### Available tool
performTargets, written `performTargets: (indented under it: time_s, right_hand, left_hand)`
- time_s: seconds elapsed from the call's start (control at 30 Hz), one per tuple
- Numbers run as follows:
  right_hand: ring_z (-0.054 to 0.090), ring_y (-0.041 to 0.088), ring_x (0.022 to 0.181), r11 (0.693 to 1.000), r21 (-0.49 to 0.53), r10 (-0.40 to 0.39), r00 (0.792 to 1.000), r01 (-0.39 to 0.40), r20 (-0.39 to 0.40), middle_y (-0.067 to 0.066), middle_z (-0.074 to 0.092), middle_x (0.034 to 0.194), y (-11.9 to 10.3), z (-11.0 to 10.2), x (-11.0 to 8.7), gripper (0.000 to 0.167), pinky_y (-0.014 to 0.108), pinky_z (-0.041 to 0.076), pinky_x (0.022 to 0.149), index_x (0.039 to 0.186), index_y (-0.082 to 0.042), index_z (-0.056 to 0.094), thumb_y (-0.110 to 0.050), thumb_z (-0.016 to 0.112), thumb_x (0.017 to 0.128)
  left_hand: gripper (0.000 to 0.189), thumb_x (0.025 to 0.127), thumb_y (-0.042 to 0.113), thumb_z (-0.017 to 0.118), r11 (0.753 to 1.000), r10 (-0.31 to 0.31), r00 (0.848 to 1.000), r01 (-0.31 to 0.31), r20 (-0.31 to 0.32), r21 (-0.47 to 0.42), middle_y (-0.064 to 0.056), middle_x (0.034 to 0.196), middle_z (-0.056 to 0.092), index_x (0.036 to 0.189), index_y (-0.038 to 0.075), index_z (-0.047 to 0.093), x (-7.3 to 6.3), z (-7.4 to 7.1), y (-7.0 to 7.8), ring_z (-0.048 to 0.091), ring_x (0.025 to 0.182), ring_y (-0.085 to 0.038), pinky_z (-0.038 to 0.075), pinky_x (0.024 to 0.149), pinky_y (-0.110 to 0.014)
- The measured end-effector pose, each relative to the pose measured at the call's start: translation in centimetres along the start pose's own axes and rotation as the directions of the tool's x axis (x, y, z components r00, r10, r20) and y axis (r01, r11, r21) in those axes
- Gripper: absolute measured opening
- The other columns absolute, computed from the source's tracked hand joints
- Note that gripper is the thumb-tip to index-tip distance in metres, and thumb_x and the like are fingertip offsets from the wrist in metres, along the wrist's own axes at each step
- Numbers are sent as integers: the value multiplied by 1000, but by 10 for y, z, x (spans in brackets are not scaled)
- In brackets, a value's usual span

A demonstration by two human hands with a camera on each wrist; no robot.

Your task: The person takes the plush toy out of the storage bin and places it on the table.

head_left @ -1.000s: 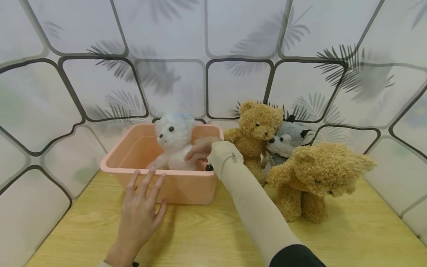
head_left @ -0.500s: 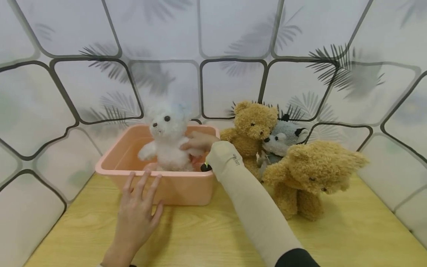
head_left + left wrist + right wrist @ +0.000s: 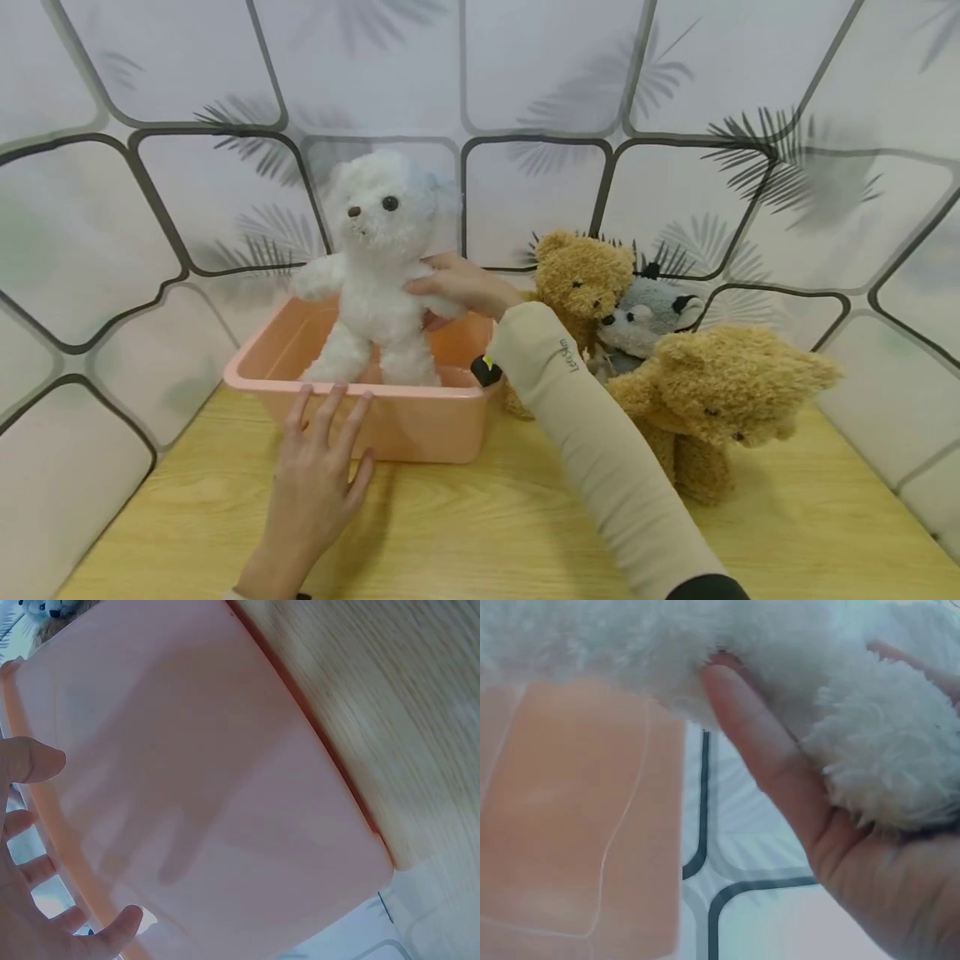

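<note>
A white plush bear [image 3: 378,292] stands upright, its feet down inside the pink plastic bin [image 3: 420,425] and its head well above the rim. My right hand [image 3: 472,283] grips the bear at its side, under the arm. In the right wrist view, the thumb and fingers of that hand [image 3: 787,787] wrap around the white fur [image 3: 892,742]. Spread fingers of my left hand [image 3: 311,479] rest at the bin's front rim. The left wrist view shows that hand [image 3: 30,892] along the rim, casting a shadow on the bin's wall [image 3: 247,802].
Right of the bin sit a tan plush bear [image 3: 581,275], a grey plush animal [image 3: 637,317] and another tan bear [image 3: 720,400] leaning forward. They stand on a wooden table [image 3: 480,533]. A patterned wall [image 3: 540,75] encloses the back and sides.
The white bear has risen out of the bin in my right hand, from sitting low to standing tall above the rim. My left hand has stayed at the front rim.
</note>
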State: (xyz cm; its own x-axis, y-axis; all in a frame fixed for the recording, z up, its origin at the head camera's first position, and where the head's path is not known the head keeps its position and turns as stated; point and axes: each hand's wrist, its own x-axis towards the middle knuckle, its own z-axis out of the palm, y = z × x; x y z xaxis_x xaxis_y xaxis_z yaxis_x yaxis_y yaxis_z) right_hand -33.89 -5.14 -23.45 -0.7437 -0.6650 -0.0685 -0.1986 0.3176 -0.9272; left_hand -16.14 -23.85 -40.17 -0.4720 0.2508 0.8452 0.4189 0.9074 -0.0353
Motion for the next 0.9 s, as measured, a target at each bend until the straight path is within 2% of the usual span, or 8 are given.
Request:
performTargets:
  time_s: [0.13, 0.27, 0.4, 0.53, 0.63, 0.73, 0.77, 0.9]
  right_hand:
    - [48, 35, 136, 993, 106, -57, 998, 59, -25, 15, 44, 154, 5, -4, -15, 51, 49, 44, 108, 154, -6, 43, -25, 53, 107]
    - [29, 22, 149, 997, 2, -71, 986, 72, -149, 3, 32, 163, 17, -7, -31, 57, 39, 25, 121, 155, -8, 41, -40, 47, 108]
    - [40, 27, 144, 996, 17, -81, 971, 87, -226, 7, 40, 159, 30, -3, -42, 52, 42, 26, 120, 151, -6, 47, -37, 48, 108]
    - [32, 24, 148, 986, 109, -90, 956, 124, -278, 6, 40, 159, 38, 5, -49, 49, 42, 27, 120, 150, -6, 48, -33, 47, 109]
    - [48, 30, 137, 960, 213, -106, 941, 180, -321, 13, 50, 150, 43, 11, -54, 46, 46, 40, 112, 144, -1, 53, -30, 46, 110]
    - [65, 35, 111, 913, 322, -135, 931, 250, -339, 21, 59, 133, 47, 16, -59, 42, 47, 54, 96, 139, 4, 56, -25, 44, 110]
    - [68, 35, 101, 898, 346, -145, 927, 270, -346, 24, 61, 127, 48, 17, -61, 41, 48, 56, 92, 138, 5, 56, -23, 44, 110]
    - [70, 25, 93, 853, 415, -156, 912, 318, -379, 25, 60, 127, 53, 22, -67, 42, 46, 57, 90, 140, 6, 53, -21, 43, 110]
  left_hand:
    - [51, 100, 32, 41, 1000, 2, 1000, -2, -5, 5, -31, 141, 51, 137, 1, 58, -1, -1, -1, 37, 131, -59, 39, 99, -65]
    - [51, 98, 31, 43, 1000, 5, 1000, -5, -12, 6, -31, 140, 51, 138, 1, 58, 0, 0, 0, 38, 131, -58, 41, 96, -65]
    - [51, 97, 30, 44, 1000, 6, 1000, -6, -11, 3, -32, 139, 52, 137, 1, 58, 0, 1, 0, 38, 131, -58, 38, 100, -65]
    - [52, 97, 30, 44, 1000, 1, 1000, -1, -16, 6, -32, 139, 51, 137, 0, 58, -1, 1, 0, 38, 130, -58, 38, 99, -66]
    - [52, 96, 29, 45, 1000, 1, 1000, -1, -20, 6, -32, 139, 51, 137, 0, 58, -2, 2, 1, 38, 130, -58, 42, 94, -66]
    - [52, 96, 29, 45, 1000, 6, 1000, -5, -23, 4, -32, 138, 52, 137, 1, 58, -2, 2, 1, 37, 130, -58, 43, 91, -67]
    - [52, 96, 30, 44, 1000, 7, 1000, -7, -25, 7, -32, 138, 52, 137, 1, 58, -2, 2, 1, 37, 130, -58, 44, 89, -66]
    - [52, 97, 30, 44, 1000, 11, 999, -11, -30, 0, -32, 137, 52, 137, 1, 57, -2, 4, 0, 38, 130, -59, 39, 98, -66]
